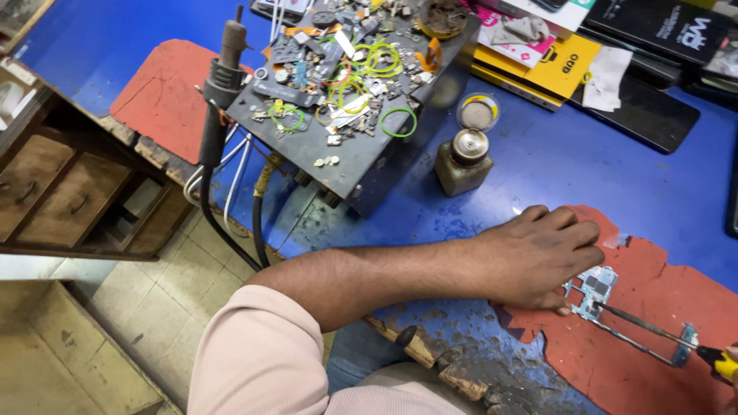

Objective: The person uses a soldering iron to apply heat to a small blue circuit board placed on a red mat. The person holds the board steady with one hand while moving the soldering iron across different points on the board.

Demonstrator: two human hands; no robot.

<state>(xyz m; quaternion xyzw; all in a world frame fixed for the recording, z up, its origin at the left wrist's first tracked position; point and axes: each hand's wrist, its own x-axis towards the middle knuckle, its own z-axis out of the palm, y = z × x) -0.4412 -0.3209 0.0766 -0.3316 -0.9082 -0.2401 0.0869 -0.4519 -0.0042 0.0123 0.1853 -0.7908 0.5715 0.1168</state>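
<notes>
While the left hand (538,257) lies flat, fingers spread, pressing the small circuit board (592,290), the right hand (730,365), barely seen, grips a yellow-handled tool (653,330) touching it.

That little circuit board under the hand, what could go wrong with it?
The left hand only presses one end of the circuit board, so it might slip when the tool pushes on it. The tool's metal tip sits close to the fingers and could poke them. The right hand is barely in view at the edge, gripping the tool's yellow handle.
</notes>
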